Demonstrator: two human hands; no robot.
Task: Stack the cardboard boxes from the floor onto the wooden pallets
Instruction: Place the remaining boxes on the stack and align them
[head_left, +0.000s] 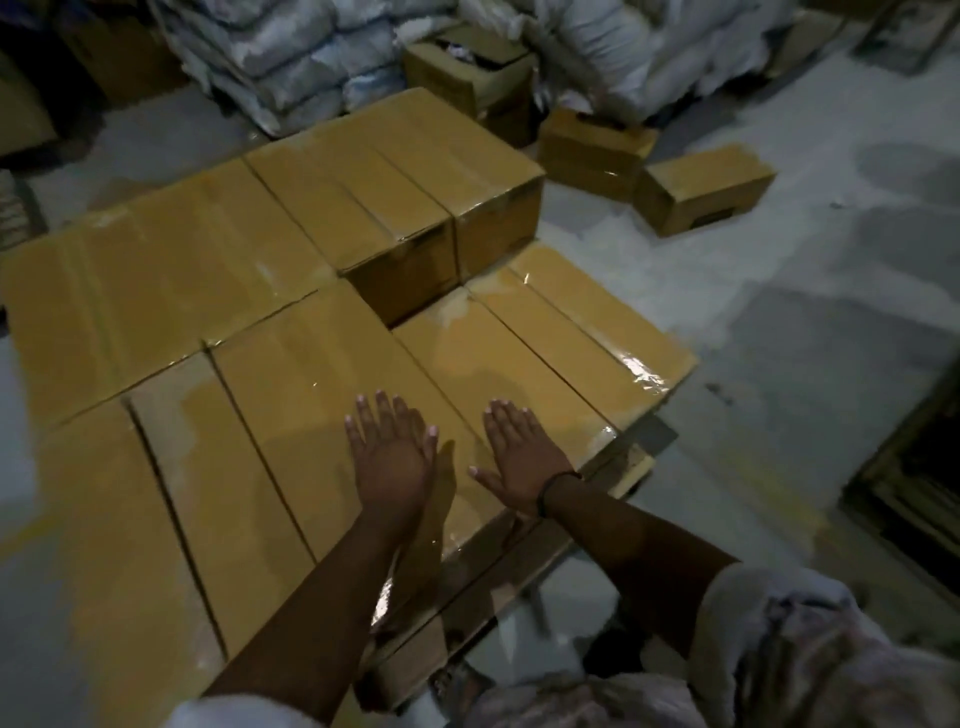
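A: Where were the hands, relative to the stack (156, 270)?

B: Both were over its near right part. The left hand (392, 457) and right hand (524, 457) lay side by side, palms down, above a box top (519, 364) sealed with glossy tape.

A: And the grip?

B: Neither grip held anything. The fingers were straight and spread. I couldn't tell whether they touched the cardboard.

A: What carried the stack?

B: A pallet (636, 464), showing only at the stack's near right edge. The boxes sat tight together, and the far ones stood a tier higher than the one under the hands.

A: Any boxes off the stack?

B: Three stood on the floor (779, 312) beyond its far right corner. A shut one (704, 187) lay farthest right and another (592, 150) just beside it. The third, an unsealed one (472, 78), was behind those. Its contents were too dark to make out.

A: Anything behind the stack?

B: Piled white sacks (311, 67).
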